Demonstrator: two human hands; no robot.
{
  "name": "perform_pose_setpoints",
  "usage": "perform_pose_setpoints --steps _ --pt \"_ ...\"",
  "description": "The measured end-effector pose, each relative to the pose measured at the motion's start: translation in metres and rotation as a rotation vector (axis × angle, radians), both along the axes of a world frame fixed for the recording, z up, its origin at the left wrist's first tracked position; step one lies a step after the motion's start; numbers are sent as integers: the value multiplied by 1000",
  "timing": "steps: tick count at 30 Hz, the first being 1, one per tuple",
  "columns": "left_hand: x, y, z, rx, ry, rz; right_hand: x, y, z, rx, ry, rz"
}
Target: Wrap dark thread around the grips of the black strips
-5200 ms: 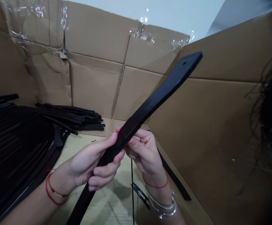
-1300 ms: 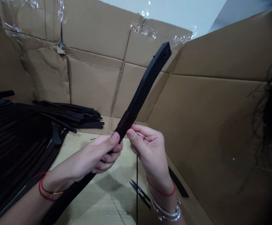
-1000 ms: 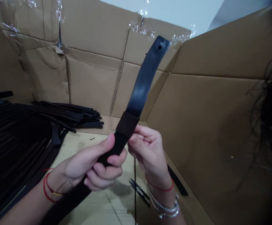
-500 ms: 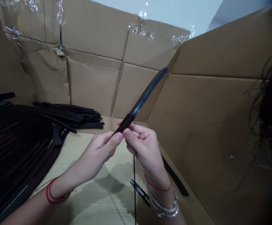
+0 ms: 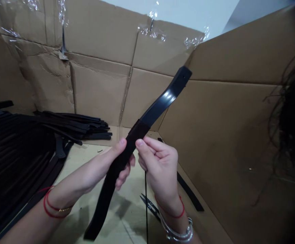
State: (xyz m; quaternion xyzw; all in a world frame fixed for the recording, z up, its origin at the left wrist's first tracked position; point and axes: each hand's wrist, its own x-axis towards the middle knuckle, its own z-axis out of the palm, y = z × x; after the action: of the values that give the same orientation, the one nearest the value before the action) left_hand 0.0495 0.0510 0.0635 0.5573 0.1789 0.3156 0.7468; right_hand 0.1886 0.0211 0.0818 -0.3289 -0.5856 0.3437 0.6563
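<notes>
A long, curved black strip (image 5: 160, 105) slants across the middle. Its upper end is glossy with a small hole, while a duller dark cover wraps the lower length. My left hand (image 5: 99, 167) is closed around the covered part, thumb on the front and fingertips showing at the far edge. Just to the right, my right hand (image 5: 160, 162) pinches the strip's edge below where the cover begins. A thin black cord (image 5: 146, 206) runs straight down from under my right hand; its upper end is hidden. Black thread snips (image 5: 151, 206) lie beside the cord, partly behind my right wrist.
Many dark strips (image 5: 15, 152) are stacked at the left, and a looser pile (image 5: 73, 125) lies by the back wall. Another black strip (image 5: 190, 193) rests along the right cardboard wall (image 5: 226, 142). Taped cardboard (image 5: 99, 91) closes off the back.
The black strip has turned from edge-on to show its broad face, and its lower length has come into view. My left hand has shifted slightly left and its fingers now show behind the strip.
</notes>
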Motion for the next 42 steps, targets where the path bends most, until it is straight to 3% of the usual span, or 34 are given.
perform_pose_setpoints --steps 2,3,5,7,10,12,14,16,21,24,27,29,32,36,39,42 --pt "2 -2 2 188 66 304 -1 1 1 -21 -8 1" --pt "2 -3 3 228 67 391 0 3 1 -35 -12 27" --pt "1 -4 3 155 50 389 2 10 -1 -77 -5 144" --pt "-2 -3 1 -31 35 203 5 17 -4 -127 26 306" --pt "-6 4 -3 -293 -50 -221 10 24 -7 -164 44 433" --pt "-6 10 -7 -400 -129 -449 10 24 -6 -157 34 387" --pt "-3 14 -9 -424 -159 -520 9 20 -5 -146 20 274" --pt "2 14 -10 -372 -116 -408 6 16 -3 -158 -7 170" --pt "12 3 -4 -129 35 40 1 12 1 -134 -62 82" --pt "9 1 -3 50 95 200 0 11 2 -101 -96 121" --pt "3 3 -3 223 72 273 -2 5 3 -125 -162 191" --pt "-2 4 -3 286 55 263 -4 -2 4 -100 -227 151" --pt "-7 4 -4 228 63 191 -7 -11 4 -66 -330 56" --pt "-7 6 -7 14 21 -74 -4 -17 6 -99 -352 85" --pt "-7 7 -8 -144 4 -264 1 -16 9 -60 -426 15" --pt "-8 4 -7 -112 19 -221 2 -15 9 -25 -473 -36"
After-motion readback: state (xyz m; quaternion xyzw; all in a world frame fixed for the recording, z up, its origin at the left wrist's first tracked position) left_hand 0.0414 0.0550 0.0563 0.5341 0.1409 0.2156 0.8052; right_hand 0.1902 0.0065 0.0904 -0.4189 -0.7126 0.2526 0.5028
